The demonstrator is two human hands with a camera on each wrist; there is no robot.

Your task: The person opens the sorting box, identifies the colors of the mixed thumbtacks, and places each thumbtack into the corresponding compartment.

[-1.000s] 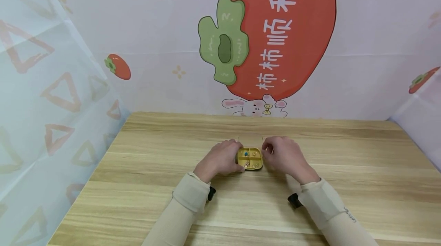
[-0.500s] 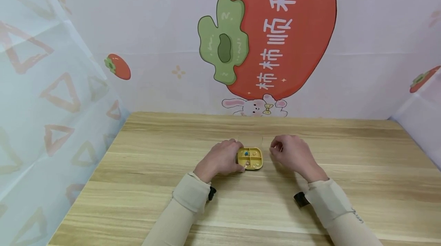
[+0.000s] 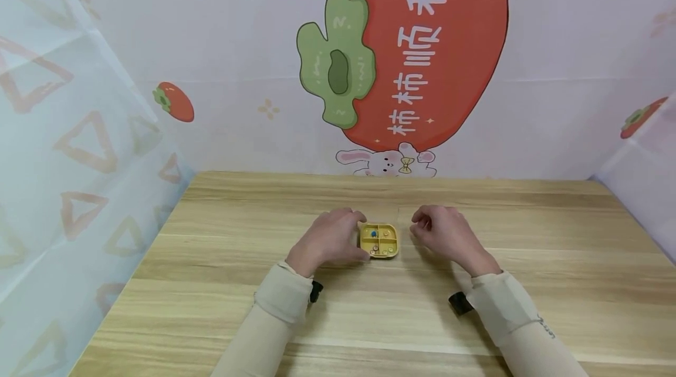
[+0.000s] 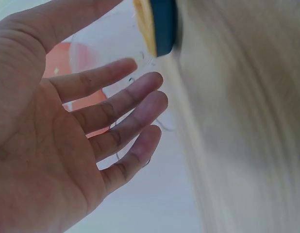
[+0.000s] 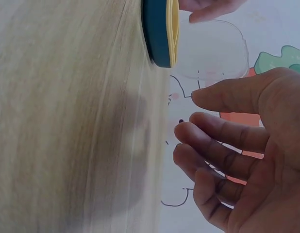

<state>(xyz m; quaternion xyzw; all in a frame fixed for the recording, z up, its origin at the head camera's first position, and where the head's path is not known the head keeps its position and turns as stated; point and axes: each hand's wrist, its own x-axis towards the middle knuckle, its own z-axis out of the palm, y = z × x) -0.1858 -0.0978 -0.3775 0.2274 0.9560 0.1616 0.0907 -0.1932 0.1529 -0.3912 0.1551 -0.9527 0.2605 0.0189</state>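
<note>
A small yellow box (image 3: 389,241) with four compartments and a clear lid (image 5: 213,48) raised on its far side stands on the table. Its outer shell (image 4: 164,26) is dark teal. Inside lie a blue piece (image 3: 374,234) and several tiny round pieces, too small to make out. Left of the box is my left hand (image 3: 331,237), thumb and fingers spread beside it; the left wrist view shows nothing in the palm. My right hand (image 3: 446,231) hovers a little to the right of the box, fingers loosely bent and holding nothing.
The box rests on a wood-grain table (image 3: 222,248). Behind the table hangs a white printed cloth (image 3: 237,42) with a large red fruit picture. Another patterned cloth (image 3: 95,160) borders the left side.
My right hand has drawn away from the box's right edge. The left hand, which held the box's left side, has loosened and moved slightly left, off it. The box stays put.
</note>
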